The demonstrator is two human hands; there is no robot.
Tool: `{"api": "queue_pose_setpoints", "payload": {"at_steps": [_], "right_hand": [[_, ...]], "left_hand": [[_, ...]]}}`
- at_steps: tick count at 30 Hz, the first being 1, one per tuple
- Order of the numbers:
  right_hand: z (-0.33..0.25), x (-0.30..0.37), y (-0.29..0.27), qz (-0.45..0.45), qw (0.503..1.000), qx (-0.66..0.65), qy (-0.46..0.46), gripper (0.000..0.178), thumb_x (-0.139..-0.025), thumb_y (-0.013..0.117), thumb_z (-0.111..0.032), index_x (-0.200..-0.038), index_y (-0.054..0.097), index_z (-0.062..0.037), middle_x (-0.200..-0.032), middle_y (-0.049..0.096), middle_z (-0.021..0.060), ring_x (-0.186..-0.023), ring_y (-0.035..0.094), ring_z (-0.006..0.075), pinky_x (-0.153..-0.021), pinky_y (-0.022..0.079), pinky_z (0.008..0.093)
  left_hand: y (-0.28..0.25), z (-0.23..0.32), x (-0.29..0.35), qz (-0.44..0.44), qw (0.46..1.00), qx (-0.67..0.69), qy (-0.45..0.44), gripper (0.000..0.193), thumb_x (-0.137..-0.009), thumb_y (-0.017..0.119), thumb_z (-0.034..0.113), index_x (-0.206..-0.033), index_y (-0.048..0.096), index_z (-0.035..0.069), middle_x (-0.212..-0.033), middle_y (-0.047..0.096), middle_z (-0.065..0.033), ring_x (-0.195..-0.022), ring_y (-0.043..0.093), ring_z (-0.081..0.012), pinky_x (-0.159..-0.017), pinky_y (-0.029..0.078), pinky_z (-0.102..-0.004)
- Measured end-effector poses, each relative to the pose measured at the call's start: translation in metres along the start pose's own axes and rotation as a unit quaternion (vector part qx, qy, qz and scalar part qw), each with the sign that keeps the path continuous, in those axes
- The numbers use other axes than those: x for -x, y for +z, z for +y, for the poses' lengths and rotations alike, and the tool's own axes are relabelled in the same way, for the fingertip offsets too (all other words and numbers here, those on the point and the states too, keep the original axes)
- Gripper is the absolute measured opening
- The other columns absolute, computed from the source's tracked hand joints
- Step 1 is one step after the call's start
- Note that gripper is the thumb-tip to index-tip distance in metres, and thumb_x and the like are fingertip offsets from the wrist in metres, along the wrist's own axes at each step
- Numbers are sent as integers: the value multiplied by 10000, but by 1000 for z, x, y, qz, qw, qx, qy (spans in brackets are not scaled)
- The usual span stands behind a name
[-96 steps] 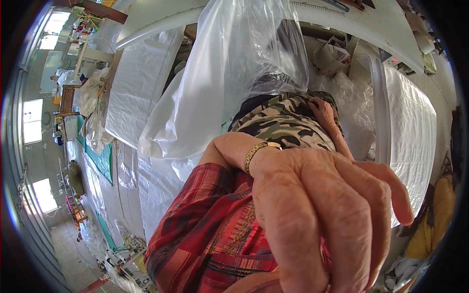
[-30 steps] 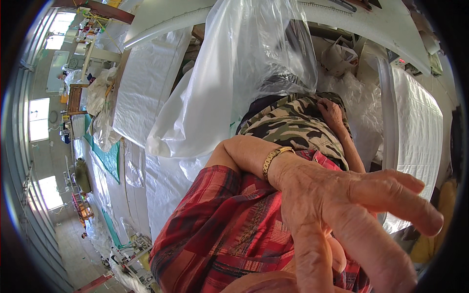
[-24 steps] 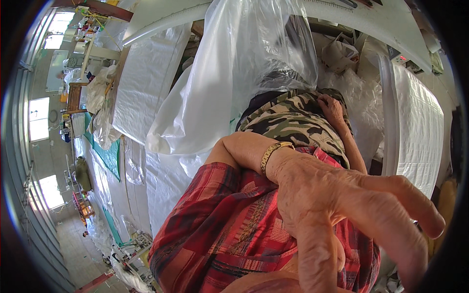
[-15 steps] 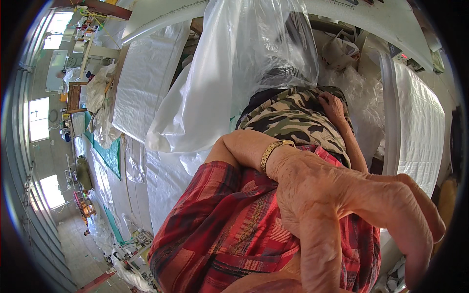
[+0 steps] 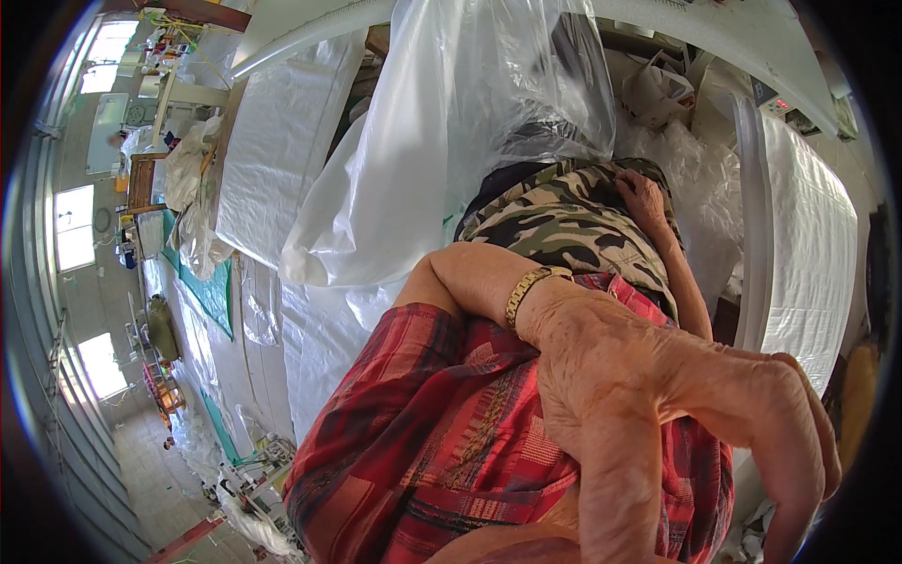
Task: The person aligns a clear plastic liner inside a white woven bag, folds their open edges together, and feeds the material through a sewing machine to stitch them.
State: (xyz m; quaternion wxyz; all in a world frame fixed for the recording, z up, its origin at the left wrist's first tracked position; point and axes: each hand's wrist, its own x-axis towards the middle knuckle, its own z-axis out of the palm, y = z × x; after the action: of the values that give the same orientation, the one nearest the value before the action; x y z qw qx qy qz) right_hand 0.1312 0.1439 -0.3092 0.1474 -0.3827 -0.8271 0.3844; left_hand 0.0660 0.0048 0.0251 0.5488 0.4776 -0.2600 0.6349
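Note:
My left hand (image 5: 611, 376), with a gold-coloured watch (image 5: 528, 291) at its wrist, is raised close to the camera. Its thumb and bent fingers are spread apart, and nothing shows between them; some fingertips run past the lower edge. Farther down, my right hand (image 5: 644, 200) rests loosely on the camouflage cloth (image 5: 564, 207) over my lap, fingers slightly curled, with no object visible in it. Over my knees and to the left hangs a big sheet of clear plastic film (image 5: 404, 169), coming down from the white worktable (image 5: 733, 38).
A white sheet-covered panel (image 5: 808, 244) stands to my right, beside crumpled clear film (image 5: 700, 179). A white bag (image 5: 658, 92) sits under the table. More white sheeting (image 5: 287, 150) covers a surface on the left. A green tarp (image 5: 209, 291) lies beyond it.
The fingers of my left hand have drawn slightly closer together and bent downward. My right hand stays on my lap, and the plastic film hangs as before.

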Motion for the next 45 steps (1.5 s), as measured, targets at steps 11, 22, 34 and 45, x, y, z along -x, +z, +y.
{"api": "queue_pose_setpoints", "payload": {"at_steps": [11, 22, 34, 45], "right_hand": [[-1, -1, 0, -3, 1000, 2, 3, 262, -910, 583, -257, -1016, 658, -31, -885, 678, 180, -832, 653, 349, -753, 489, 412], [-1, 0, 0, -8, 1000, 7, 12, 261, -915, 582, -258, -1031, 659, -38, -912, 681, 180, -857, 652, 343, -769, 486, 411], [-3, 0, -2, -3, 1000, -4, 5, 251, -909, 571, -270, -1008, 662, -58, -911, 678, 192, -878, 651, 386, -755, 490, 442], [-2, 0, -1, -1, 1000, 0, 0, 272, -914, 574, -280, -1008, 662, -40, -928, 687, 188, -881, 656, 381, -760, 495, 439]], "left_hand": [[2, 0, 1, 0, 1000, 1, 4, 173, -993, 516, 86, -993, 682, 35, -1195, 570, -162, -1023, 625, -280, -1029, 439, -438], [3, -1, 2, 0, 1000, 3, 6, 186, -999, 502, 83, -1000, 681, 30, -1224, 555, -171, -1045, 618, -286, -1031, 444, -439], [4, -1, 1, -1, 1000, 2, 5, 200, -1005, 487, 79, -1007, 679, 24, -1255, 538, -181, -1069, 611, -293, -1034, 449, -439], [3, 0, 1, -2, 1000, 1, 8, 213, -1010, 474, 76, -1014, 678, 18, -1284, 523, -191, -1090, 604, -299, -1036, 454, -440]]}}
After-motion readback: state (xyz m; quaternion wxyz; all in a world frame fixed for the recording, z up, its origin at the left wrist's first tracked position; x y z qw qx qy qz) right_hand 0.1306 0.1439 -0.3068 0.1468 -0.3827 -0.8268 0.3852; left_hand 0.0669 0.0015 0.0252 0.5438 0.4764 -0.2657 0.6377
